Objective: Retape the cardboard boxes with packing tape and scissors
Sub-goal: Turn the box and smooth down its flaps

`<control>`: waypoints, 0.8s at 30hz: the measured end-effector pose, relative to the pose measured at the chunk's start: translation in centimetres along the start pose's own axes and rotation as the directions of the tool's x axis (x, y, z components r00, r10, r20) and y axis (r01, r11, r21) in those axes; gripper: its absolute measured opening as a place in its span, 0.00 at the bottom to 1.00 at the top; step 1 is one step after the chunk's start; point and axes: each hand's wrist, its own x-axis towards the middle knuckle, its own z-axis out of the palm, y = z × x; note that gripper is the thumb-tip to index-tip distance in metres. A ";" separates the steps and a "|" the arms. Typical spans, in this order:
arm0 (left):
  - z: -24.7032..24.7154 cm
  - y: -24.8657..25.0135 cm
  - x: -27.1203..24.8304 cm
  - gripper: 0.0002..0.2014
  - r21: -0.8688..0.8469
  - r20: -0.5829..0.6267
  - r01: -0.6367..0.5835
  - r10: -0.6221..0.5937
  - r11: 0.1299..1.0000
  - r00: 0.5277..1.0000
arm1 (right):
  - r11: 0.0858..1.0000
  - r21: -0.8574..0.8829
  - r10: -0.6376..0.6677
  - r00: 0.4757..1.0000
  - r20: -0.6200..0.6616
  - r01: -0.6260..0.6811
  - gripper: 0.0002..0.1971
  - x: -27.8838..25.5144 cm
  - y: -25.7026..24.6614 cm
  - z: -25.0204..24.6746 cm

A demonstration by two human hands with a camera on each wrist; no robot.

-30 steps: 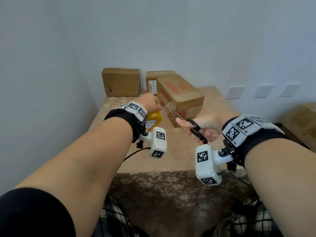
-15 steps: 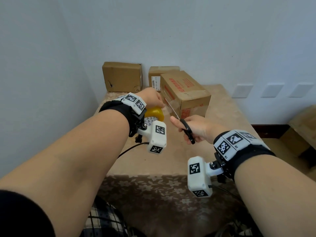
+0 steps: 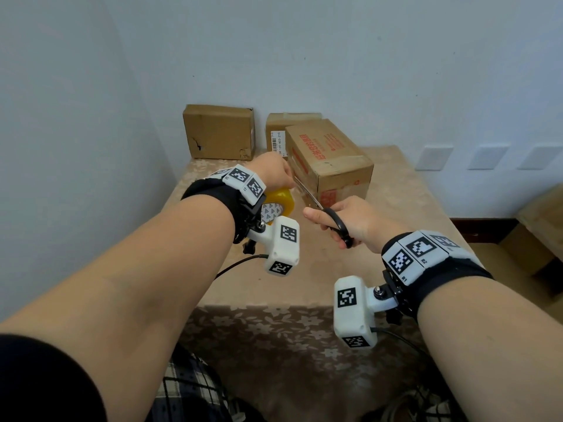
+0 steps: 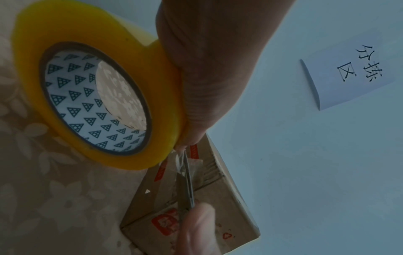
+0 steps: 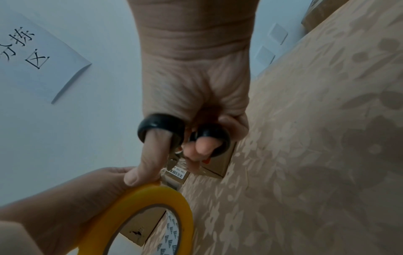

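Your left hand (image 3: 274, 175) is gripping the yellow tape roll (image 3: 278, 204) above the table (image 3: 396, 190) | your right hand (image 3: 347, 222) is gripping the scissors (image 3: 332, 219), blades at the clear strip (image 4: 181, 160) | printed box (image 3: 330, 159) is sitting just beyond, two boxes farther back.

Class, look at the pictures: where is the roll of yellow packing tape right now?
The tape roll is gripped in the left hand, above the table, beside the scissors.

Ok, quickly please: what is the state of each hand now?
Left hand: closed on the yellow packing tape roll.
Right hand: closed on the black-handled scissors.
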 end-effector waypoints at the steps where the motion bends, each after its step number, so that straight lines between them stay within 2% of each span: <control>1: 0.0 -0.1 0.0 0.09 -0.007 -0.003 -0.003 0.003 1.000 1.000 | 1.000 0.009 -0.001 1.000 0.000 0.001 0.25 0.0 0.0 0.0; 6: 0.1 -0.2 -0.1 0.09 -0.010 -0.016 -0.018 0.018 1.000 1.000 | 1.000 -0.021 -0.011 1.000 0.013 0.011 0.25 -0.1 0.1 -0.2; 11: 0.3 -0.2 0.0 0.09 -0.009 -0.011 -0.026 0.026 1.000 1.000 | 0.999 -0.008 0.034 0.998 0.059 -0.033 0.30 -0.4 -0.3 -0.4; 18: 0.3 -0.6 -0.2 0.09 -0.029 -0.032 -0.031 0.030 0.999 0.999 | 1.000 -0.022 0.002 1.000 0.012 -0.002 0.24 -0.6 -0.2 -0.5; 24: 0.3 -0.7 -0.4 0.07 -0.045 -0.036 -0.041 0.040 0.998 0.999 | 0.998 -0.061 0.004 0.999 0.036 -0.002 0.26 -0.3 0.3 -0.6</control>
